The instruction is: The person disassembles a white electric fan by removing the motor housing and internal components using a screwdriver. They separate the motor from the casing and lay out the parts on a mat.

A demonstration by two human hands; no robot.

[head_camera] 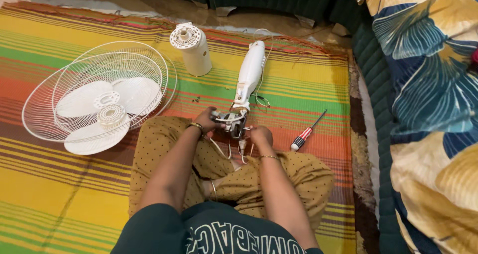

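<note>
Nearest the camera, a dark green top with pale lettering is cut off by the bottom edge, and below it crossed legs in mustard-yellow, finely dotted cloth rest on the woven, striped floor mat (pixel 45 194) of yellow, green, orange and dark red bands. Both forearms reach forward over the knees, each wrist ringed by a thin gold bangle. The left hand (pixel 205 120) curls its fingers around the left side of the bare metal fan motor (pixel 233 122), a small, shiny, wire-tangled block lying on the mat just past the knees. The right hand (pixel 261 134) is closed near the motor's lower right, pinching at thin white wires (pixel 242 147) that hang from it; what exactly the fingertips grip is too small to make out. From the motor a smooth, white, tapered plastic fan neck (pixel 249 74) stretches away up the mat, a thin cord looping beside it. To the right lies a screwdriver with a red-and-white striped handle and dark shaft (pixel 307 132), apart from both hands. Further left, two round white wire grilles (pixel 94 92) are nested, holding white plastic blades and a ribbed hub. Beyond stands a white cylindrical plastic housing with a slotted cap (pixel 191 47). At right, a floral blue-and-gold quilted cloth (pixel 428 109) runs off the frame.
</note>
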